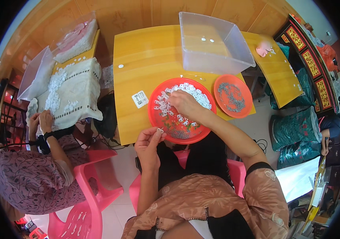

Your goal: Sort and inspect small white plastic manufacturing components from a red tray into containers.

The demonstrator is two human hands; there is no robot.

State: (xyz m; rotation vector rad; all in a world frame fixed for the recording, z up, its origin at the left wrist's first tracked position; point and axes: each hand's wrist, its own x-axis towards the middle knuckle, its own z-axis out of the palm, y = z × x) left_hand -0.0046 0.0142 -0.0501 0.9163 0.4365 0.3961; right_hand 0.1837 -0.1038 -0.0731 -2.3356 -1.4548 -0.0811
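Head view: left hand [148,147] is pinching a small white piece [160,130] at six o'clock of the red tray [156,119], while right hand [184,102], fingers curled, is sorting pieces [196,93] on it.

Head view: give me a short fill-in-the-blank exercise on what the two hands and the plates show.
1. The left hand pinches one small ____ piece.
2. The right hand rests in the larger ____ plate.
3. The smaller plate lies to that plate's ____.
4. Behind both plates stands a clear plastic ____.

Missing words: white; red; right; bin
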